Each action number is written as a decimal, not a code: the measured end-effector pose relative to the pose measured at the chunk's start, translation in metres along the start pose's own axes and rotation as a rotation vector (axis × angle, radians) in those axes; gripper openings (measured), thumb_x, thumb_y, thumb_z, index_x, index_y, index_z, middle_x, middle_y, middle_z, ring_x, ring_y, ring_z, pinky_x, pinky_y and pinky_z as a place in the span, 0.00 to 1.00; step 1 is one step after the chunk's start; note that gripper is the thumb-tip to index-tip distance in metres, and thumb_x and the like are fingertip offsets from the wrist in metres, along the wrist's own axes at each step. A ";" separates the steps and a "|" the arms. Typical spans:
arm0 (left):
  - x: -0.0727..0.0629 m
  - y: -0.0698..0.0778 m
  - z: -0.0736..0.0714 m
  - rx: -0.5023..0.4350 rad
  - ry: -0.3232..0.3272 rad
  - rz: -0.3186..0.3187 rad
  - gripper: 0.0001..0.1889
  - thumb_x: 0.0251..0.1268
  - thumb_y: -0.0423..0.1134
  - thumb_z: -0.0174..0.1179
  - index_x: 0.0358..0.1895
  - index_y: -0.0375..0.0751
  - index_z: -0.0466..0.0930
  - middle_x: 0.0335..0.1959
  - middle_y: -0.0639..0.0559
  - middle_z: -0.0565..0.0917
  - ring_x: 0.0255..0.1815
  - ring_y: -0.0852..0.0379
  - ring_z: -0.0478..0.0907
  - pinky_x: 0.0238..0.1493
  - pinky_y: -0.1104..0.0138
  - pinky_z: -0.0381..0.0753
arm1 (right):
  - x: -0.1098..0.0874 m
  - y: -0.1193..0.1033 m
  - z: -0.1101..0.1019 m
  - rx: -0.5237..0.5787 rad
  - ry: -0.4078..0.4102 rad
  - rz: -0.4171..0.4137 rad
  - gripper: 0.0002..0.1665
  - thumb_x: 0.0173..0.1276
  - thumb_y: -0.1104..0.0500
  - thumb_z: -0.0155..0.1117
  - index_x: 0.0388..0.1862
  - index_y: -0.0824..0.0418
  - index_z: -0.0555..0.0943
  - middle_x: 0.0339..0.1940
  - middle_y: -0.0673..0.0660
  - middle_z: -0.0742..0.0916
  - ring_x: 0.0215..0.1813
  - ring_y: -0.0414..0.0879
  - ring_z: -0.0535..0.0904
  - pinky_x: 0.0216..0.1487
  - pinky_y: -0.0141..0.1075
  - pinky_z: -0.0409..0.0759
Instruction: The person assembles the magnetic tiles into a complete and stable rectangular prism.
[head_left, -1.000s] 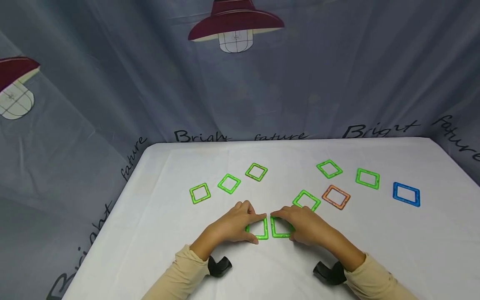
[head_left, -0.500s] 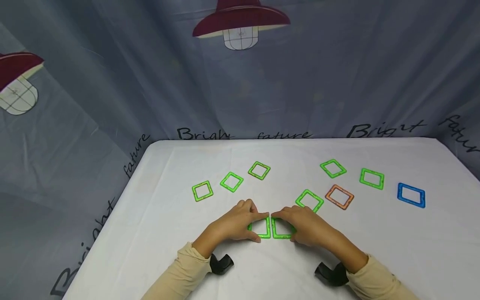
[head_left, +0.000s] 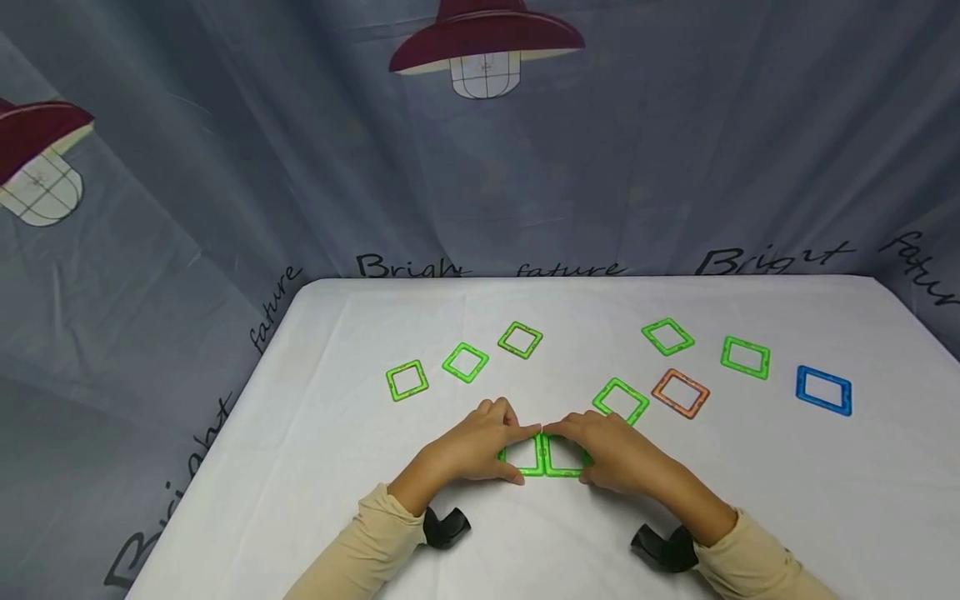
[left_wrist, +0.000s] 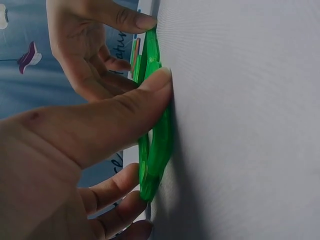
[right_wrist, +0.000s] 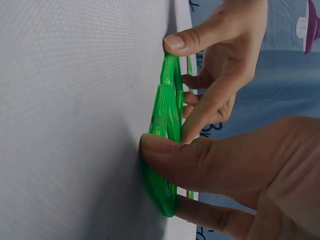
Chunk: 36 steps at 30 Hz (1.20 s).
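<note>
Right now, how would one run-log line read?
left hand: grips left green tile | right hand: grips right green tile | tiles: edges touching, flat on table

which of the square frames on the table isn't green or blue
The orange frame, lying between two green frames right of the hands; it is the only orange one.

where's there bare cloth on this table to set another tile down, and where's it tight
Bare cloth lies behind the green tiles along the table's far edge, and left of the left hand. It is tight around the right hand, green tile and orange tile.

2 green square frames, edges touching
</note>
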<state>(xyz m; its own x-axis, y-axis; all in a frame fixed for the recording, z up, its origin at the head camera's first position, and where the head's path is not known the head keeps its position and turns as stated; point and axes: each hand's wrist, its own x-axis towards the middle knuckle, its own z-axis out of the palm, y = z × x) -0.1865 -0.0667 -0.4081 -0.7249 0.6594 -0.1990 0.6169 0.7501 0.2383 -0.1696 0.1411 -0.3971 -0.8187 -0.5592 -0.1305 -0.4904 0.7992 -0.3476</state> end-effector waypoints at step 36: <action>-0.046 -0.115 -0.033 -0.143 0.123 -0.644 0.41 0.51 0.49 0.66 0.66 0.33 0.60 0.60 0.33 0.65 0.58 0.36 0.62 0.54 0.47 0.66 | -0.003 0.001 -0.001 0.009 0.010 -0.015 0.37 0.41 0.69 0.73 0.55 0.56 0.76 0.49 0.51 0.82 0.52 0.49 0.74 0.46 0.47 0.68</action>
<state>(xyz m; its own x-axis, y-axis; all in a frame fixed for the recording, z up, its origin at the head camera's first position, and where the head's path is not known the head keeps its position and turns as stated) -0.2338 -0.1850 -0.3948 -0.9697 0.0653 -0.2356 0.0087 0.9723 0.2336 -0.1678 0.1433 -0.3962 -0.8142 -0.5690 -0.1157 -0.5001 0.7884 -0.3581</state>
